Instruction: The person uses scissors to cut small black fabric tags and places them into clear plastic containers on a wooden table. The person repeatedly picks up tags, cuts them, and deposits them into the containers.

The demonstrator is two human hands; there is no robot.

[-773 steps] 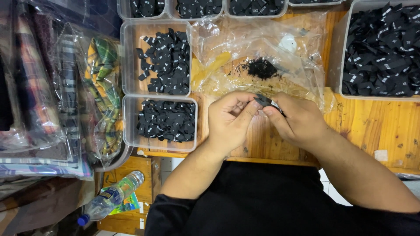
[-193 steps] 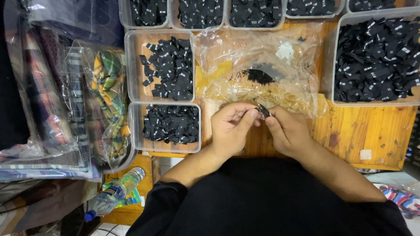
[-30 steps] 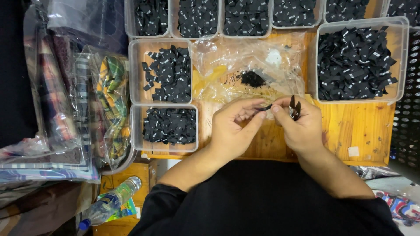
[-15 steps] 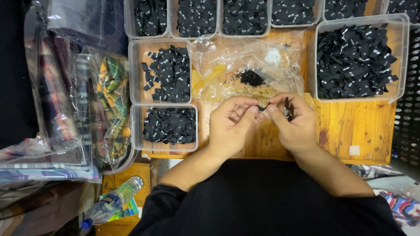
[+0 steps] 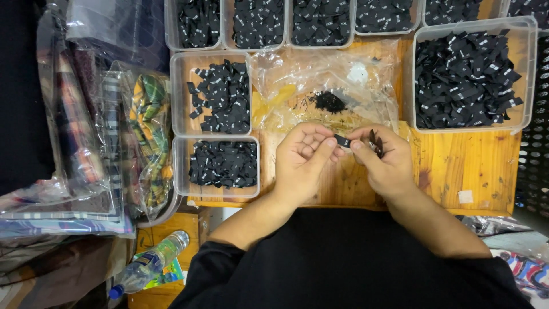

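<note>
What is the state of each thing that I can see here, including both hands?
Left hand: fingers curled, pinching the small black label.
Right hand: pinching the same label, a small dark tool in its grip.
Small black label: held between both hands, above the wooden table.
Clear plastic bag: open, crumpled, a little pile of black scraps inside.
Large clear tub: uncovered, heaped with black labels.
Plastic bottle: lying tilted, cap on.

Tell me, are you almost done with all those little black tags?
Done: clear tubs already hold heaps of black tags. In hand: the left hand and right hand pinch one tag between them; the right hand also holds a few dark bits. Left: a small dark pile still lies on the plastic bag.
</note>
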